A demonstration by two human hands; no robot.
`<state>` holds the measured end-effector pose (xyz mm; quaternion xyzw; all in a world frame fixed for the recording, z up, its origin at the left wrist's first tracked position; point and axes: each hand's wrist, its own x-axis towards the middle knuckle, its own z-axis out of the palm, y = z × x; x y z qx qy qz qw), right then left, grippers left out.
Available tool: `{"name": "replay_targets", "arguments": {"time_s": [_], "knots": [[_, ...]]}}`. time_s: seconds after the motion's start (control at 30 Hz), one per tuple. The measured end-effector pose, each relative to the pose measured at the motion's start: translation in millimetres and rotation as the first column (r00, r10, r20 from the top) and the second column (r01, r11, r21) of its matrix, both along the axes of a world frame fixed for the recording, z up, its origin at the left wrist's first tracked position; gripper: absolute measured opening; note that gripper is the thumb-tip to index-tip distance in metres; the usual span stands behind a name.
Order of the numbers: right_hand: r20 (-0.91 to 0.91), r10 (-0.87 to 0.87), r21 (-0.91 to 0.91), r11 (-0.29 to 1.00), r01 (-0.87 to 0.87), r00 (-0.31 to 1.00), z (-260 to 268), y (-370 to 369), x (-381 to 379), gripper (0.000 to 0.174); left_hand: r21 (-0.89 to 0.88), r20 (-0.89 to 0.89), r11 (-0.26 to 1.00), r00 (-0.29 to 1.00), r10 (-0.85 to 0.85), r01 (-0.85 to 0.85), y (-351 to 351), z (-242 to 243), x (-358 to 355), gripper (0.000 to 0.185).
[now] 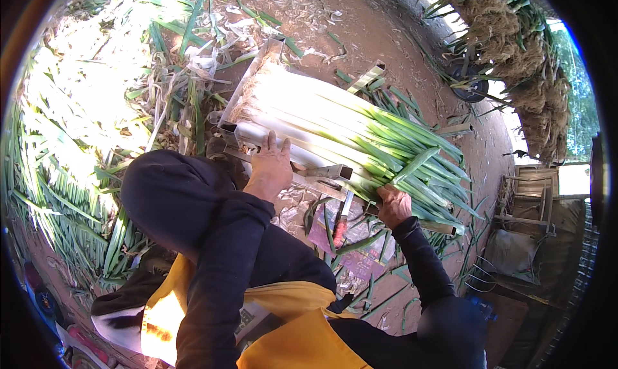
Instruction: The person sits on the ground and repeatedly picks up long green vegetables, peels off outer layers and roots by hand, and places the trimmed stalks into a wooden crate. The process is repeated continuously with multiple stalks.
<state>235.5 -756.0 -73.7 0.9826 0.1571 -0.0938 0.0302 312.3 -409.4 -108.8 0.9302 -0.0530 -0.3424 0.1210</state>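
Note:
A thick layer of long green onions (314,103) lies in a low metal frame (251,82), roots toward the upper left and green leaves toward the lower right. My left hand (271,168) rests on the white stalks near the root end, fingers slightly apart. At the leafy end, my right hand (395,206) has its fingers curled around leaves at the near edge of the layer. Between my hands, a knife with a red handle (340,231) is at the near side of the frame, its blade pointing up toward the frame.
Cut leaves and peelings (87,103) form a large sunlit heap at left. Beneath the knife lies a printed purplish sheet (364,260). Rooted onion bunches (526,65) are stacked at upper right, above a wheel (468,84). Short metal posts (367,77) stick out from the frame.

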Motion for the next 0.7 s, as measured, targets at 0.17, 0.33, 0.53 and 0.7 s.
{"name": "replay_targets", "arguments": {"time_s": [0.17,0.33,0.53,0.7], "knots": [[-0.012,-0.002,0.149,0.989,0.004,1.000,13.9,-1.8,-0.9,0.037,0.011,-0.001,1.000,1.000,-0.006,0.006,-0.9,0.0,-0.5,0.093],[0.089,0.044,0.327,0.943,-0.071,0.995,23.1,18.7,16.2,0.048,0.001,0.006,1.000,1.000,-0.008,0.008,0.2,3.5,-1.7,0.091],[0.231,0.188,0.387,0.882,-0.267,0.955,-11.5,30.9,32.3,0.042,0.014,0.031,0.999,0.999,-0.031,0.031,1.1,-2.2,-3.4,0.083],[0.275,0.208,0.414,0.856,-0.311,0.939,-39.9,13.6,34.6,0.035,0.033,0.067,0.999,0.997,-0.041,0.039,-1.2,-16.1,-4.0,0.107]]}}
